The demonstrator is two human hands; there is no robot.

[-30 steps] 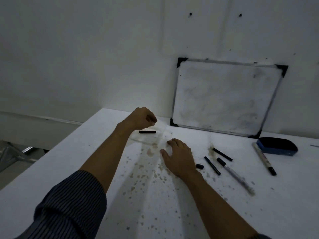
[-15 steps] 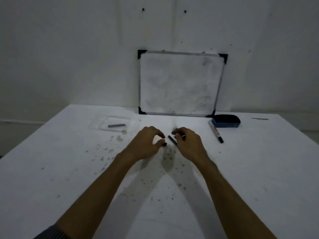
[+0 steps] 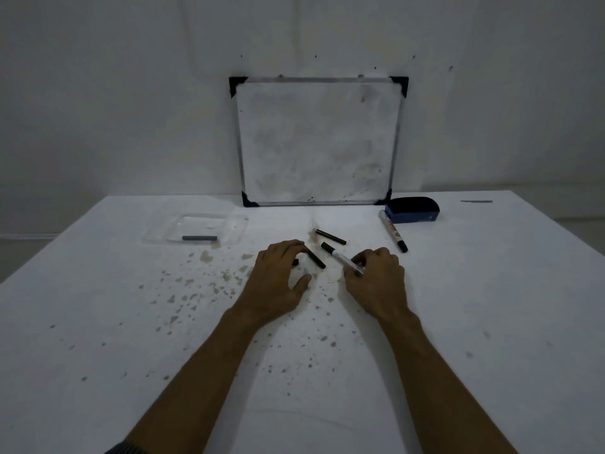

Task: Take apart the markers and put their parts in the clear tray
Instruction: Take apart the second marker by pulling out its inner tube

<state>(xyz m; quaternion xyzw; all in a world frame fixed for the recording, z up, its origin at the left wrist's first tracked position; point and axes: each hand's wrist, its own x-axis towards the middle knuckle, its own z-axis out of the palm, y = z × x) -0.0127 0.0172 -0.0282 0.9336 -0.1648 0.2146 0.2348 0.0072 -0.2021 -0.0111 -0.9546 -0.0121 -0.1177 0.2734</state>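
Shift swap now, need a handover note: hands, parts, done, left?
Left hand: arched over a black part, fingertips at its end; grip unclear.
Right hand: pinches the clear marker barrel.
Done: one dark part in the clear tray.
Left: second black part, small cap and a whole marker by the eraser lie on the table.

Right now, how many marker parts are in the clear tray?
1: a dark grey stick lies flat near the front wall of the clear tray. Nothing else shows in it, though glare could hide a clear part.
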